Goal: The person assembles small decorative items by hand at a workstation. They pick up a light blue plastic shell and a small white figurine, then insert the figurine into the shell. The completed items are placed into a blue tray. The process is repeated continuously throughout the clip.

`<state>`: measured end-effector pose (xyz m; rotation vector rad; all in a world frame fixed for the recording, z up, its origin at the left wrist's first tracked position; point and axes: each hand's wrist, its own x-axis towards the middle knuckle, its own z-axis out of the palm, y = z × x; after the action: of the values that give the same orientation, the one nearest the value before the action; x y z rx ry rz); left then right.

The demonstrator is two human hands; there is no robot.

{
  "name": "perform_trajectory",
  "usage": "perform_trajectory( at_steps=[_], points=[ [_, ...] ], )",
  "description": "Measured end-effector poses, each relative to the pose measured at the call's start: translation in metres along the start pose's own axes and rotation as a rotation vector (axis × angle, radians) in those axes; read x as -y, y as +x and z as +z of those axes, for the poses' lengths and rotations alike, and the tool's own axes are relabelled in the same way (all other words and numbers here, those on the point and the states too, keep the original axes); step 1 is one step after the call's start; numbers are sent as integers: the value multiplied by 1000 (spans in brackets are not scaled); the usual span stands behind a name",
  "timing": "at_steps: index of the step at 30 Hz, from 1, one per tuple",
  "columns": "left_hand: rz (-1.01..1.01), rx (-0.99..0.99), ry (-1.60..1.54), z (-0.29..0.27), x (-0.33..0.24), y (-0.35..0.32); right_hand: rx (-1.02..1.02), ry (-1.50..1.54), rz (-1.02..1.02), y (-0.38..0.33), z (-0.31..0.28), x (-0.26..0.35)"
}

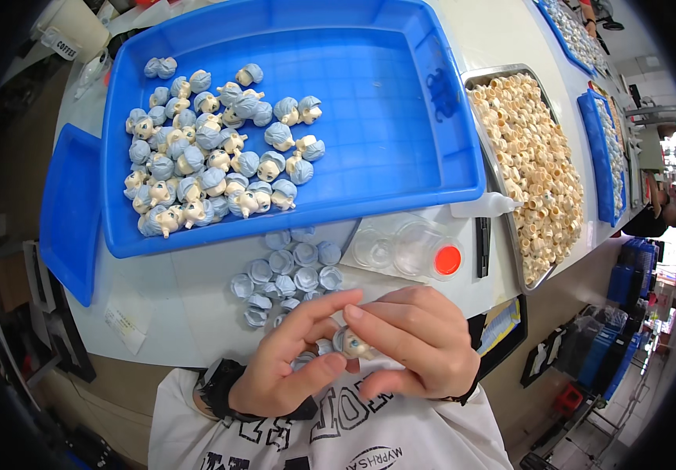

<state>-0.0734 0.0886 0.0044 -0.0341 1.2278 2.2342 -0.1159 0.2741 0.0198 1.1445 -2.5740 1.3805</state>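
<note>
Both hands, left hand [287,368] and right hand [412,345], are pinching one small doll head [351,343] just below the loose blue-grey hair caps [287,274] on the counter [197,290].

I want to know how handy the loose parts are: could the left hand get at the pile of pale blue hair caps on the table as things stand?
Probably yes. The hair caps lie just beyond the left hand with nothing between, but it shares a small doll head with the right hand.

I note a small white rectangular paper label [125,329] lying flat on the desk [197,282] near its front-left edge. A white printed tag [62,45] sits on the cream container [79,27] at far left.
</note>
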Motion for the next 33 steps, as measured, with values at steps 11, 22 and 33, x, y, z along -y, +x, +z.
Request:
perform_trajectory(
  at_steps=[11, 22, 33],
  points=[
    [-51, 207, 23, -6, -2, -1, -139, 66, -40, -7, 28, -6],
    [-48, 282, -193, -6, 0, -4, -299, 32, -134, 1, 32, -3],
    [-66, 220, 42, -11, 3, -3, -276, 202, -31, -3, 37, -1]
  ],
)
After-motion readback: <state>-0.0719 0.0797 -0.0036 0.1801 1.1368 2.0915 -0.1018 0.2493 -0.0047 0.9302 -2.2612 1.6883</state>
